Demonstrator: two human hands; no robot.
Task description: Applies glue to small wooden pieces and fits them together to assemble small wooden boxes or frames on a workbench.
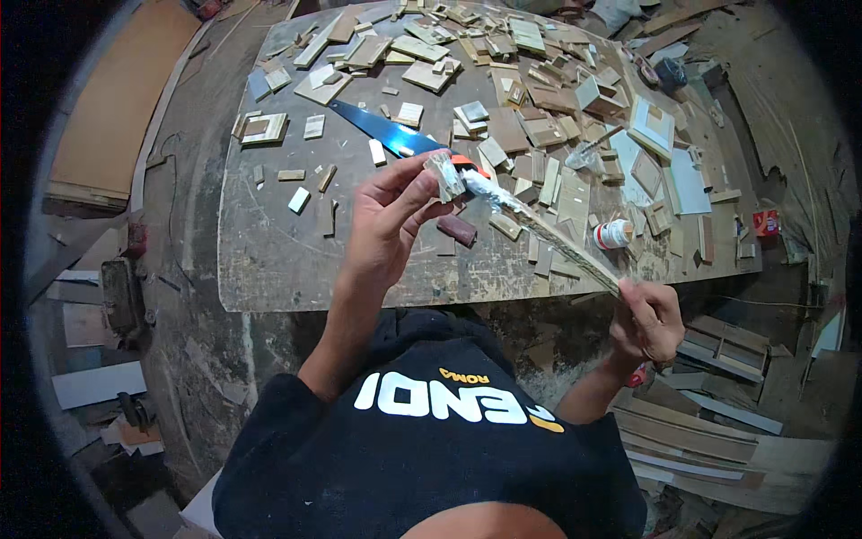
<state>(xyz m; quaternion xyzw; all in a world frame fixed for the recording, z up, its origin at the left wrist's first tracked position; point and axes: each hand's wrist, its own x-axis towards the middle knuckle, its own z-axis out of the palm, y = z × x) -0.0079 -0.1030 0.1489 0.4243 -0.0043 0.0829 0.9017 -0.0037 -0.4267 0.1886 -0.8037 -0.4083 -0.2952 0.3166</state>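
My left hand [384,211] is raised over the near part of the table, its thumb and fingers closed on a small wood block [446,178] with a pale, white-smeared face. My right hand [651,325] grips the lower end of a long thin wooden stick [566,247]. White paste coats the stick's far end, which is close beside the block; whether the two touch I cannot tell. Behind them lies a handsaw [382,128] with a blue-lit blade and an orange-and-black handle, partly hidden by my left hand. A dark reddish block [457,229] rests below the held pieces.
The worn wooden table [278,256] carries many scattered wood offcuts [431,74], densest at the back and right. A white-and-red container [613,234] and a clear cup [585,160] stand at the right. Boards [718,449] lie on the floor at lower right; a large panel [108,99] is at far left.
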